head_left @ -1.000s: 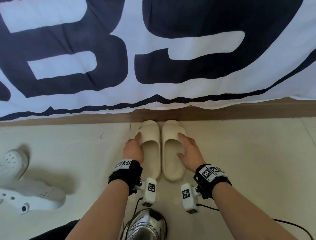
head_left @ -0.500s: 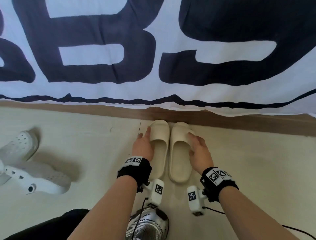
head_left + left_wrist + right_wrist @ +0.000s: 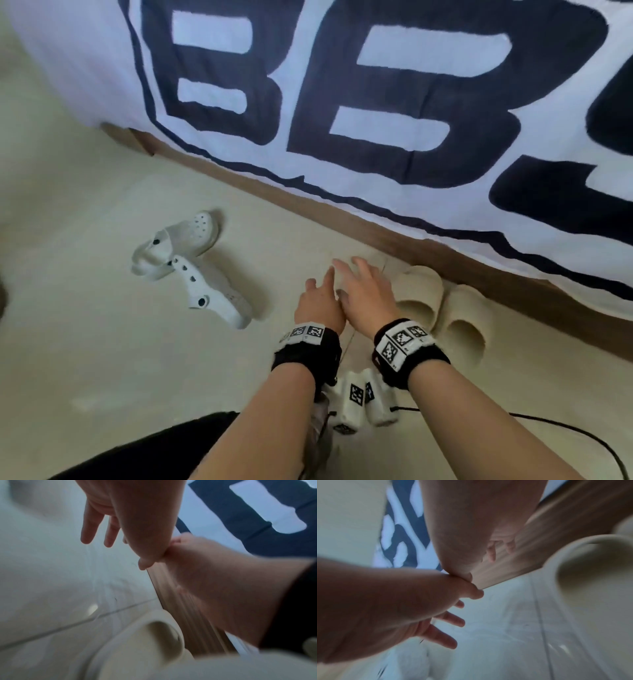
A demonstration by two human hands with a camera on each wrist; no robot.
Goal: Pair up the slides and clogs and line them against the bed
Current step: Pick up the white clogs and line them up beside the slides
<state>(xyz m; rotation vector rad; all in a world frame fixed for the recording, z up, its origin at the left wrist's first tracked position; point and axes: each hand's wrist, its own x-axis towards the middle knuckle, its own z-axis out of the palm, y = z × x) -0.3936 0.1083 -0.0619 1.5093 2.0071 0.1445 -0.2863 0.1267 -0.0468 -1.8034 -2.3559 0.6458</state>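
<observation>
- Both hands are empty: the left hand (image 3: 320, 303) has its fingers spread and relaxed, holding nothing, and the right hand (image 3: 364, 296) is just as slack, fingers straight, the two of them touching at the thumbs in mid-air over the pale tiled floor (image 3: 102, 342).
- They point toward the pair of white perforated rubber clogs (image 3: 191, 267), but they are not there yet, with bare floor between.
- Just beside the right wrist, the two cream moulded foam slides (image 3: 442, 315) sit side by side, toes up to the brown wooden bed base (image 3: 394, 240); that pair looks done to me.
- The clogs are a jumble: one lies on its side across the heel of the other, well apart from the bed base.
- Risk one: the hands are crowded together, so grabbing one clog each could mean knocking knuckles or fumbling the top clog.
- Risk two: lift the lower clog first and the tipped one rolls off and skids on that smooth tile.
- Risk three: swinging back to the bed, a wrist or a clog could nudge the slides out of line.
- Risk four: the white bedspread with bold navy lettering (image 3: 411, 102) hangs low over the base, so a clog pushed in hard could snag the hem or slip under it.
</observation>
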